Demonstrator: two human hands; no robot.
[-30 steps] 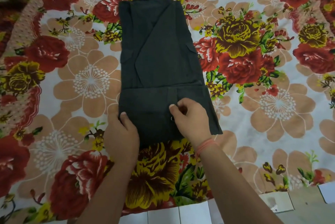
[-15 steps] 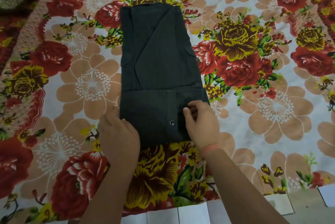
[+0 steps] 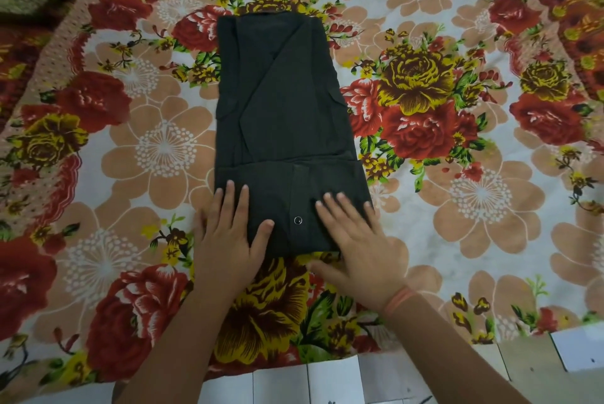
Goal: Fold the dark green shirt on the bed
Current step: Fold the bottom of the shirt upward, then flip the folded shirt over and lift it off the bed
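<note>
The left hand [image 3: 228, 233] lies flat, fingers straight, on the near-left corner of the dark green shirt [image 3: 284, 103], a narrow strip mid-bed [image 3: 130, 148]. The right hand [image 3: 353, 233] presses the near-right corner with spread fingers, gripping nothing. The turned-up hem seems to be getting smoothed, and the next move likely calls for folding the near end farther up; no container shows.

The shirt [image 3: 281, 116] lies on the bed [image 3: 474, 207], left hand [image 3: 228, 237] and right hand [image 3: 356, 240] on its near end.

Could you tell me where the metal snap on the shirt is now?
In the head view, the snap sits on the shirt, on its near folded flap, between the left hand and the right hand.
</note>
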